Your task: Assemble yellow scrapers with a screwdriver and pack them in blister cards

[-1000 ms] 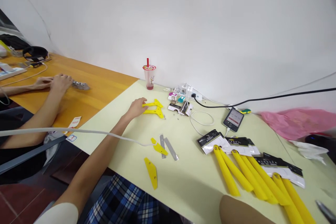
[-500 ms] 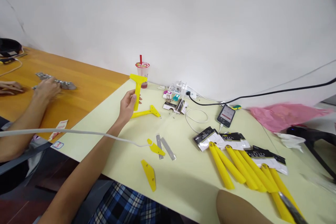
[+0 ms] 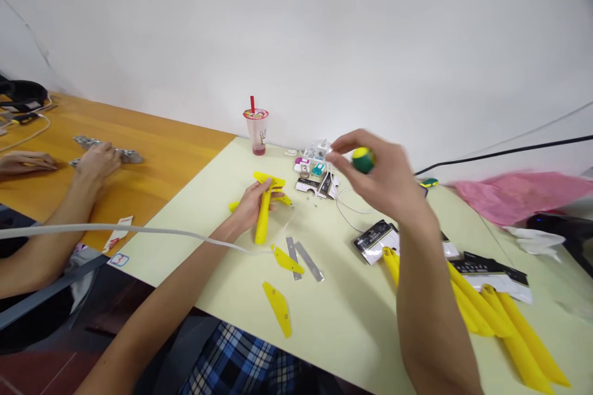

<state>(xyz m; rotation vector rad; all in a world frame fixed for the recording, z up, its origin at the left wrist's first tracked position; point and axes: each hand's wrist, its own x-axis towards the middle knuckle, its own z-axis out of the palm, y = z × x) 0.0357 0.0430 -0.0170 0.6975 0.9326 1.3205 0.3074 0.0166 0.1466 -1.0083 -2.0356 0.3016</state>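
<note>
Cable [image 3: 134,229] across left forearm [image 3: 178,291], cup [image 3: 257,133] beyond, yellow scraper [image 3: 262,223] in left grip [image 3: 250,205], green handle [image 3: 362,162] in right grip [image 3: 388,174]

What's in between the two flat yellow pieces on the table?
Nothing: the head view shows only bare tabletop between the nearer flat yellow piece and the farther one.

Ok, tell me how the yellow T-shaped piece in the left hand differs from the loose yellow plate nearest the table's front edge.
The yellow T-shaped piece has a long handle and a crosspiece; the yellow plate is a flat, angular strip with two small holes.
The T-shaped piece is gripped by the left hand, while the plate lies untouched on the table.
Both are yellow.
</note>
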